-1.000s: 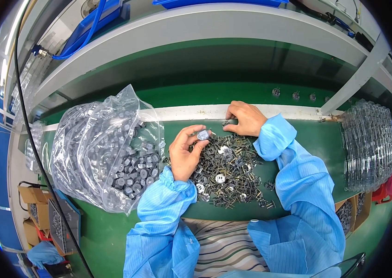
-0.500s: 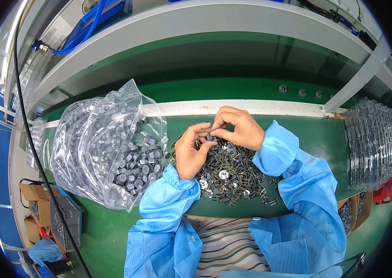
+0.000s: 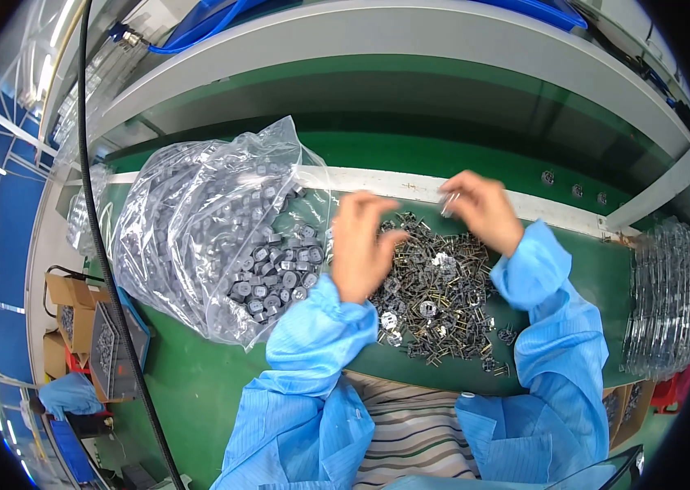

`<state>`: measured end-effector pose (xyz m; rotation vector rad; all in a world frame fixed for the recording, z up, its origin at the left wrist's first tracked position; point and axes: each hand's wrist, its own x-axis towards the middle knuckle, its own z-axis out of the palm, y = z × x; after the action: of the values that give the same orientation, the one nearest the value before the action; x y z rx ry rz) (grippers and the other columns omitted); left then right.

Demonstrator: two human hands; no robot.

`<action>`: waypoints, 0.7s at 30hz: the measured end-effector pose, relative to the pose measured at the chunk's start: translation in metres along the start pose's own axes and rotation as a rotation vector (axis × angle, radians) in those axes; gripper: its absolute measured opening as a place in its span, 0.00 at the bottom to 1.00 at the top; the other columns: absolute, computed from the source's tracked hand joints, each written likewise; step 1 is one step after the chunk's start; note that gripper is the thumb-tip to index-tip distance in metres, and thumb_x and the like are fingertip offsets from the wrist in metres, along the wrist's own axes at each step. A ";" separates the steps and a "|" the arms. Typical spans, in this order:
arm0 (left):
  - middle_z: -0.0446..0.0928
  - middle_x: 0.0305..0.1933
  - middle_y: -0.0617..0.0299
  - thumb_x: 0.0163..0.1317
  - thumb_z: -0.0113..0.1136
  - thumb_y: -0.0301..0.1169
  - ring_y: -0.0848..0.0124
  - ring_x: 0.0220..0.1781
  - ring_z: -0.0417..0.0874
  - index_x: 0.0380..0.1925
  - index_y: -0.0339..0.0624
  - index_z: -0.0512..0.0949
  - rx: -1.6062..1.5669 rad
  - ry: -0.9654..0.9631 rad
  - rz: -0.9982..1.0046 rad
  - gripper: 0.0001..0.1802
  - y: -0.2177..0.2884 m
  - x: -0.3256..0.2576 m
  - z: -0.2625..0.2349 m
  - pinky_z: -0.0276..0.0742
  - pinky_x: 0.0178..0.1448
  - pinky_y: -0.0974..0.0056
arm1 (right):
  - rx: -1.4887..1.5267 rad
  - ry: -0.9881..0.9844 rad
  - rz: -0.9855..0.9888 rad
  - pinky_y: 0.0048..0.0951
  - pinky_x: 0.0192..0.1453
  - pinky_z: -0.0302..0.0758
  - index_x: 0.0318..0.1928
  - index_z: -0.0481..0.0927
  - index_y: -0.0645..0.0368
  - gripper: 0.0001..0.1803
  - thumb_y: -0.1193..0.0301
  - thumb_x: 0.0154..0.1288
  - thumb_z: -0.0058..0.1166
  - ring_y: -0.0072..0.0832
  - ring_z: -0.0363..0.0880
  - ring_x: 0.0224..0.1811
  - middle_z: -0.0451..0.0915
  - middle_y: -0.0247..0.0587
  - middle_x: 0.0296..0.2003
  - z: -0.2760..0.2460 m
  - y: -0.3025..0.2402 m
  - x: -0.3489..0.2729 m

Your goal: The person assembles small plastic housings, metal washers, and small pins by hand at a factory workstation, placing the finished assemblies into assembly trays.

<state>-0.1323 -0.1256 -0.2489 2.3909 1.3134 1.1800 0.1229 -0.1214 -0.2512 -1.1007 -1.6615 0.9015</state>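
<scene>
My right hand [image 3: 485, 211] is raised past the far edge of a loose pile of small dark parts with brass-coloured pins [image 3: 436, 286]. Its thumb and fingers pinch a small shiny grey part [image 3: 448, 203], blurred by motion, so its exact kind does not show. On the pile's left side is my left hand [image 3: 361, 247], thumb and fingers apart, with nothing visible in it. Just left of that hand lies a clear plastic bag [image 3: 186, 220] full of grey caps, round and squarish. Several of these grey caps [image 3: 288, 279] show at its mouth.
A white rail [image 3: 410, 186] runs behind the pile. Beyond it, several small parts [image 3: 577, 190] stand in a row on the green surface. Stacked clear plastic trays [image 3: 665, 298] stand at the right. A black cable [image 3: 100, 220] hangs down the left, near cardboard boxes [image 3: 71, 314].
My hands were together over the pile, fingering a small dark part. They have since parted: the right moved right with a small part, and the left's fingers have opened. The view has shifted.
</scene>
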 end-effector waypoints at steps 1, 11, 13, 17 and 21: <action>0.73 0.51 0.50 0.51 0.75 0.30 0.52 0.54 0.75 0.51 0.45 0.77 0.155 0.044 -0.049 0.26 -0.011 -0.001 -0.006 0.71 0.53 0.50 | -0.343 0.163 -0.144 0.33 0.45 0.81 0.41 0.81 0.67 0.06 0.83 0.62 0.56 0.36 0.87 0.39 0.84 0.49 0.33 -0.018 0.012 0.010; 0.79 0.44 0.52 0.59 0.68 0.37 0.47 0.46 0.83 0.47 0.49 0.78 0.696 -0.235 -0.453 0.17 -0.075 -0.011 -0.029 0.79 0.48 0.45 | -0.991 0.463 -0.239 0.44 0.48 0.75 0.36 0.86 0.58 0.07 0.74 0.56 0.66 0.42 0.78 0.44 0.82 0.40 0.37 -0.066 0.053 0.015; 0.79 0.44 0.55 0.58 0.69 0.36 0.52 0.45 0.83 0.44 0.49 0.80 0.684 -0.234 -0.451 0.15 -0.074 -0.011 -0.028 0.79 0.46 0.46 | -0.544 0.147 -0.106 0.41 0.51 0.76 0.39 0.86 0.58 0.08 0.73 0.58 0.65 0.42 0.79 0.45 0.81 0.40 0.40 -0.041 0.040 0.020; 0.79 0.44 0.54 0.58 0.68 0.32 0.50 0.45 0.83 0.45 0.50 0.80 0.627 -0.226 -0.436 0.14 -0.074 -0.009 -0.025 0.78 0.49 0.47 | -0.247 -0.232 -0.152 0.40 0.55 0.77 0.48 0.84 0.58 0.14 0.71 0.61 0.65 0.43 0.80 0.49 0.80 0.44 0.44 0.019 0.023 0.013; 0.79 0.42 0.53 0.57 0.65 0.23 0.49 0.45 0.82 0.42 0.45 0.81 0.486 -0.124 -0.291 0.12 -0.077 -0.009 -0.021 0.78 0.51 0.50 | -0.253 -0.309 -0.073 0.38 0.52 0.79 0.44 0.85 0.61 0.11 0.72 0.62 0.63 0.40 0.83 0.45 0.82 0.46 0.40 0.038 0.017 0.010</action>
<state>-0.1991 -0.0908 -0.2765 2.3966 2.0034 0.6796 0.0900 -0.1099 -0.2755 -1.0989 -2.1029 0.8630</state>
